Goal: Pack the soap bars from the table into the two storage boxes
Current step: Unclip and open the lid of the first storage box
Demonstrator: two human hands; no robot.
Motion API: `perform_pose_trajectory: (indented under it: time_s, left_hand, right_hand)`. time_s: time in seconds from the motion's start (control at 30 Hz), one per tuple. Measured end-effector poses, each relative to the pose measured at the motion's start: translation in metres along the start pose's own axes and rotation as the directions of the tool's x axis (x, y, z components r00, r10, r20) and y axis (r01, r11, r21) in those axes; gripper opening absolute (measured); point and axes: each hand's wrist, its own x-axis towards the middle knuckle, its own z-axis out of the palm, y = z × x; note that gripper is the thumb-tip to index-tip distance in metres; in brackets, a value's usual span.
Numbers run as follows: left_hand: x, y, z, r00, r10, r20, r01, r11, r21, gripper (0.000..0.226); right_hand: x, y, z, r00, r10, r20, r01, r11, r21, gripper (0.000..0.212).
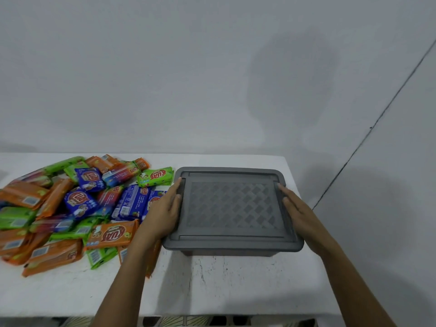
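The storage box point(232, 210) is grey with a diamond-lattice lid; the soap bars point(70, 208) carry orange, green and blue wrappers; the table point(212, 286) is white.

White table point(212, 291): soap bars point(70, 208), box point(232, 206) (lidded)

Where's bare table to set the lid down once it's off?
Widest bare patch: table in front of the grey box, between it and the near edge, running left, nearer than the soap bars. Thin strips behind and right of the box. Left side is crowded with bars, right up to the left hand.
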Motion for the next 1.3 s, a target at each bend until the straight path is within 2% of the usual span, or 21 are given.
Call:
perform_pose_trajectory:
  time_s: [0.1, 0.2, 0.3, 0.37, 0.43, 0.53, 0.57, 0.63, 0.73, 0.8, 0.87, 0.97, 1.07, 1.13, 1.2, 1.23, 1.27, 1.3]
  left_hand:
    - [-0.004, -0.004, -0.003, 1.0, -0.007, 0.005, 0.008, 0.98, -0.199, 0.049]
    - [-0.006, -0.015, 0.001, 0.995, -0.104, -0.002, 0.096, 0.92, -0.381, 0.048]
    - [-0.011, -0.029, 0.005, 0.962, -0.26, 0.083, 0.262, 0.791, -0.552, 0.048]
    - [-0.013, -0.039, 0.009, 0.923, -0.345, 0.169, 0.374, 0.705, -0.602, 0.058]
    - [-0.015, -0.037, 0.009, 0.907, -0.389, 0.16, 0.402, 0.691, -0.602, 0.056]
    - [-0.016, -0.022, 0.011, 0.937, -0.35, -0.019, 0.278, 0.775, -0.567, 0.042]
    - [-0.017, -0.018, 0.011, 0.941, -0.32, -0.108, 0.221, 0.825, -0.52, 0.036]
    - [-0.018, -0.017, 0.008, 0.946, -0.206, -0.251, 0.128, 0.947, -0.295, 0.041]
    - [-0.017, -0.024, 0.007, 0.97, -0.097, -0.224, 0.094, 0.995, -0.024, 0.054]
    - [-0.017, -0.021, 0.008, 0.974, -0.14, -0.178, 0.144, 0.989, 0.014, 0.062]
    - [-0.017, -0.017, 0.01, 0.97, -0.176, -0.165, 0.17, 0.984, -0.047, 0.062]
    - [-0.018, -0.015, 0.011, 0.958, -0.234, -0.164, 0.217, 0.969, -0.115, 0.066]
    - [-0.02, -0.012, 0.009, 0.937, -0.271, -0.223, 0.261, 0.963, -0.072, 0.078]
    - [-0.023, -0.009, 0.003, 0.94, -0.249, -0.233, 0.235, 0.968, -0.087, 0.087]
    - [-0.029, 0.0, -0.005, 0.957, -0.186, -0.223, 0.143, 0.97, -0.196, 0.08]
    - [-0.034, 0.008, -0.008, 0.957, -0.163, -0.238, 0.099, 0.961, -0.258, 0.067]
    - [-0.039, 0.017, -0.01, 0.951, -0.162, -0.263, 0.07, 0.942, -0.328, 0.057]
    - [-0.043, 0.026, -0.013, 0.939, -0.177, -0.296, 0.051, 0.92, -0.39, 0.057]
  right_hand:
    - [-0.004, 0.008, -0.007, 0.998, 0.063, 0.001, -0.062, 0.976, 0.21, 0.044]
    - [-0.005, 0.026, -0.002, 1.0, 0.029, -0.007, -0.027, 0.968, 0.249, 0.047]
    - [-0.005, 0.033, 0.001, 1.0, 0.005, -0.005, -0.003, 0.963, 0.27, 0.048]
    - [-0.005, 0.03, -0.001, 1.0, 0.018, -0.002, -0.016, 0.964, 0.265, 0.047]
    - [-0.003, 0.026, -0.003, 0.999, 0.039, -0.002, -0.038, 0.973, 0.229, 0.047]
    - [-0.002, 0.017, -0.007, 0.991, 0.052, -0.126, -0.05, 0.999, 0.022, 0.049]
    - [-0.002, 0.014, -0.009, 0.982, 0.019, -0.189, -0.037, 0.995, -0.095, 0.051]
    - [-0.002, 0.011, -0.009, 0.965, -0.041, -0.259, -0.04, 0.952, -0.302, 0.066]
    - [-0.003, 0.007, -0.008, 0.964, -0.011, -0.265, -0.116, 0.881, -0.46, 0.08]
    - [-0.006, 0.001, -0.006, 0.96, 0.009, -0.281, -0.166, 0.826, -0.538, 0.086]
    - [-0.006, -0.003, -0.004, 0.949, 0.002, -0.316, -0.196, 0.789, -0.582, 0.089]
    - [-0.005, -0.006, -0.001, 0.937, -0.08, -0.34, -0.139, 0.808, -0.573, 0.1]
    - [-0.009, -0.015, -0.001, 0.934, -0.157, -0.321, -0.016, 0.878, -0.478, 0.089]
    - [-0.014, -0.027, -0.003, 0.926, -0.187, -0.328, 0.016, 0.888, -0.46, 0.081]
    - [-0.02, -0.036, -0.008, 0.92, -0.192, -0.342, 0.026, 0.9, -0.434, 0.067]
    - [-0.023, -0.041, -0.01, 0.917, -0.192, -0.349, 0.039, 0.915, -0.401, 0.06]
    - [-0.025, -0.047, -0.012, 0.913, -0.194, -0.358, 0.06, 0.934, -0.353, 0.054]
    - [-0.028, -0.052, -0.014, 0.909, -0.2, -0.365, 0.094, 0.953, -0.288, 0.054]
